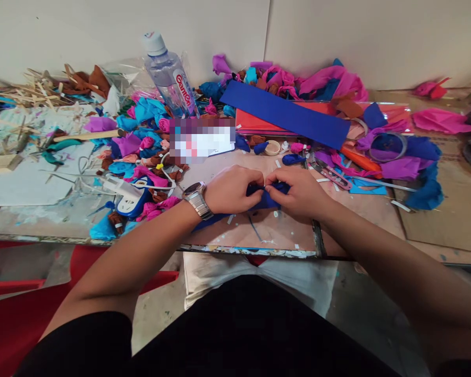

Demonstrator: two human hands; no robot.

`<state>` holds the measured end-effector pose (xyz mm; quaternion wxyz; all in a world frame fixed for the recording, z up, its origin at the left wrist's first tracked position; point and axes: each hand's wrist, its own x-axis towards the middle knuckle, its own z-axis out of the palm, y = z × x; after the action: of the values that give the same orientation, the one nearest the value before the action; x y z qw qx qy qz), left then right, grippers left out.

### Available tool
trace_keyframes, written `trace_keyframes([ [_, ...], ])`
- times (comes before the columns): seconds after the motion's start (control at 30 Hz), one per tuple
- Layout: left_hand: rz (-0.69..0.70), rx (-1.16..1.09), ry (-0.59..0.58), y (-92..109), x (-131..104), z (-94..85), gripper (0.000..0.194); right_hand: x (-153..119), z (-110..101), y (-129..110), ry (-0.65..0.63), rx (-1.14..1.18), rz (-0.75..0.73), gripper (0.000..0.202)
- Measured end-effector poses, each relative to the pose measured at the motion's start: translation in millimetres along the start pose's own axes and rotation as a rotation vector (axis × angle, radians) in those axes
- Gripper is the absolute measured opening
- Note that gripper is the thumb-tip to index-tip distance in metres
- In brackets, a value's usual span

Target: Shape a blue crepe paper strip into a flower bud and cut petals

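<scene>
Head view: left fingers (254,199) and right fingers (279,177) are each pinched closed on dark-blue material (267,202) above the table (290,225).

The silver metal wristwatch (199,201) looks glossy, the clear plastic bottle (168,78) smooth and shiny, the flat dark-blue paper strip (284,115) matt and smooth
</scene>
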<state>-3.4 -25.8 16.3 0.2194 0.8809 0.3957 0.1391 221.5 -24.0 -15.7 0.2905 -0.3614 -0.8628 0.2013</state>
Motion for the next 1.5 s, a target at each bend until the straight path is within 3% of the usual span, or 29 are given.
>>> trace_keyframes([
  [0.27, 0.005, -0.049, 0.064, -4.2, 1.7, -2.8, 0.022, -3.3, -1.4, 1.5, 0.039, -0.003, 0.001, 0.014],
  [0.73, 0.073, -0.056, 0.052, -3.3, 0.6, -0.3, 0.024, -2.1, 0.2, 0.1, 0.058, 0.045, 0.009, 0.008],
  [1.13, -0.047, -0.208, -0.025, -15.6, 4.0, -9.5, 0.019, -1.0, -5.9, 1.8, 0.137, -0.040, 0.032, 0.009],
  [1.3, -0.027, -0.219, -0.063, -18.4, 3.7, -7.7, 0.023, -0.9, -7.3, 0.1, 0.108, -0.076, 0.042, 0.011],
  [1.5, -0.037, -0.132, -0.060, -22.2, 4.0, -7.1, 0.024, -3.8, -9.9, 4.1, -0.074, -0.094, 0.044, 0.015],
])
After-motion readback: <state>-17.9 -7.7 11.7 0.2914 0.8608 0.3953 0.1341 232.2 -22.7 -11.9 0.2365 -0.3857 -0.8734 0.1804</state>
